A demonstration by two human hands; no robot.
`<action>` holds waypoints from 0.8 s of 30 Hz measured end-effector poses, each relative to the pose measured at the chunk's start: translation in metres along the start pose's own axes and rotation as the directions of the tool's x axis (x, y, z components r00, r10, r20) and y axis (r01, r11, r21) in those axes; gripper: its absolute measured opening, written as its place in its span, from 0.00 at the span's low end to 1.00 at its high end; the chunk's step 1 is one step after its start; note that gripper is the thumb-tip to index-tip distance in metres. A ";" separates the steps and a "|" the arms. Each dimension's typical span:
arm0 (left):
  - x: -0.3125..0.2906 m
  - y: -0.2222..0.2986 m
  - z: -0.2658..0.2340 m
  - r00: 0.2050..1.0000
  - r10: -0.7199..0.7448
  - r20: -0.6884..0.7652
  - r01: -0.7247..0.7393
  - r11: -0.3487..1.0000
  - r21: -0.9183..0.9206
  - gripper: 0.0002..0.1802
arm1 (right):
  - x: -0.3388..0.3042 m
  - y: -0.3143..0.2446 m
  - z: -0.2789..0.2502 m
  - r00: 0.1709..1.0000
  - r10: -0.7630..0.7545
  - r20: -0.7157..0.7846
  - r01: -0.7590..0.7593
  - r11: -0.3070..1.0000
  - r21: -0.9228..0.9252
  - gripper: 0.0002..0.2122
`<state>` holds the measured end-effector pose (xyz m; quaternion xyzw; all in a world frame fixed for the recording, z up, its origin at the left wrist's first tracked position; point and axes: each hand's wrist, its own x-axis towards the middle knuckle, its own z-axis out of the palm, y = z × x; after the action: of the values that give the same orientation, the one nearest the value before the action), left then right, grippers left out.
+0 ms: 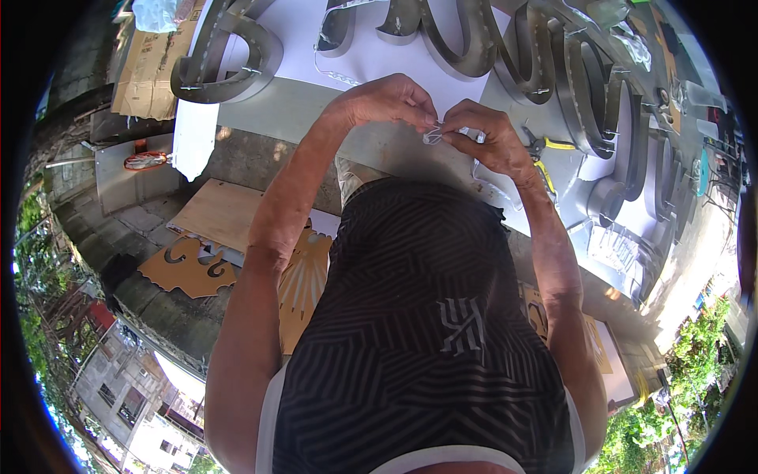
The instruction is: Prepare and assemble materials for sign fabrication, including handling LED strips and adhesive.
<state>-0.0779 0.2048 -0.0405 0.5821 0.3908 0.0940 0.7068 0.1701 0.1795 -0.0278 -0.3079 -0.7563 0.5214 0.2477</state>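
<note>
Above the grey table (332, 103), left hand (387, 99) and right hand (485, 134) pinching a small clear piece (433, 136) together

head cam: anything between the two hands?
Yes. In the head view, a small clear piece with thin wires spans the gap, pinched by the left hand and right hand above the grey table.

Light: bright sun, outdoors.
Beyond fingers: grey worktable (316, 107), white sheet (304, 31).
Left of fingers: cardboard (150, 67).
Below fingers: concrete floor (134, 213), plywood cutouts (189, 272).
</note>
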 end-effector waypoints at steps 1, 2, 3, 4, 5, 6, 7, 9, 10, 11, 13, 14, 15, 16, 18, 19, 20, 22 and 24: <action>0.000 0.000 0.000 1.000 0.011 0.002 -0.011 1.000 -0.004 0.14 | 0.000 -0.003 -0.001 1.000 -0.016 0.001 0.016 0.999 -0.046 0.08; 0.000 -0.001 0.001 1.000 0.023 0.004 -0.023 1.000 -0.008 0.14 | 0.001 -0.005 0.000 0.999 -0.032 0.002 0.032 0.995 -0.092 0.08; 0.000 -0.001 0.001 1.000 0.024 0.004 -0.024 1.000 -0.007 0.14 | 0.001 -0.005 0.001 0.999 -0.032 0.002 0.032 0.995 -0.093 0.08; 0.000 -0.002 0.000 1.000 0.018 0.001 -0.018 0.999 -0.030 0.14 | 0.002 -0.005 0.002 0.998 -0.051 -0.027 0.048 0.994 -0.100 0.08; 0.000 -0.003 -0.001 1.000 0.013 -0.002 -0.013 0.999 -0.052 0.15 | 0.003 -0.005 0.002 0.996 -0.070 -0.056 0.064 0.992 -0.107 0.08; 0.001 -0.003 -0.001 1.000 0.012 -0.002 -0.012 0.998 -0.054 0.15 | 0.003 -0.003 0.002 0.996 -0.069 -0.055 0.062 0.992 -0.107 0.08; 0.002 -0.004 -0.001 1.000 0.025 -0.016 -0.026 0.999 -0.045 0.15 | 0.003 -0.002 0.003 0.996 -0.058 -0.068 0.051 0.994 -0.098 0.08; 0.002 -0.005 0.000 0.999 0.039 -0.031 -0.040 0.999 -0.037 0.14 | 0.002 0.000 0.004 0.996 -0.049 -0.080 0.042 0.995 -0.088 0.08; 0.002 -0.006 0.000 0.999 0.033 -0.023 -0.034 0.996 -0.079 0.14 | 0.001 0.002 0.005 0.996 -0.031 -0.089 0.024 0.996 -0.081 0.08; 0.002 -0.007 0.000 1.000 0.027 -0.015 -0.028 0.992 -0.121 0.14 | 0.000 0.004 0.006 0.995 -0.013 -0.097 0.005 0.997 -0.073 0.08; 0.002 -0.008 0.001 0.999 0.042 -0.007 -0.043 0.987 -0.157 0.13 | -0.002 0.007 0.008 0.993 0.031 -0.112 -0.038 0.997 -0.063 0.09; 0.002 -0.009 0.001 0.998 0.058 0.000 -0.056 0.980 -0.192 0.13 | -0.003 0.007 0.008 0.989 0.074 -0.126 -0.082 0.995 -0.052 0.10; 0.002 -0.010 0.002 0.998 0.057 0.000 -0.056 0.980 -0.192 0.13 | -0.003 0.007 0.008 0.989 0.075 -0.126 -0.082 0.995 -0.052 0.10; 0.002 -0.010 0.004 0.999 0.052 0.004 -0.050 0.975 -0.214 0.13 | -0.003 0.006 0.009 0.982 0.135 -0.136 -0.133 0.991 0.022 0.12; 0.002 -0.010 0.006 0.999 0.048 0.008 -0.044 0.971 -0.237 0.13 | -0.002 0.005 0.007 0.971 0.195 -0.141 -0.183 0.979 0.095 0.14; 0.003 -0.011 0.007 0.999 0.049 0.022 -0.041 0.962 -0.269 0.12 | -0.002 0.004 0.005 0.971 0.217 -0.103 -0.213 0.976 0.054 0.15; 0.003 -0.012 0.009 0.998 0.051 0.036 -0.038 0.953 -0.300 0.12 | -0.001 0.004 0.004 0.968 0.240 -0.065 -0.240 0.971 0.011 0.16; 0.003 -0.013 0.011 0.997 0.066 0.044 -0.047 0.938 -0.342 0.11 | 0.000 -0.001 0.003 0.974 0.222 -0.042 -0.223 0.975 -0.020 0.16; 0.002 -0.014 0.013 0.995 0.081 0.051 -0.055 0.921 -0.385 0.10 | -0.001 -0.003 0.005 0.979 0.203 -0.017 -0.204 0.978 -0.050 0.16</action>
<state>-0.0723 0.1922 -0.0538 0.4489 0.3212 0.1738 0.8155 0.1664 0.1751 -0.0268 -0.3932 -0.7323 0.5227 0.1896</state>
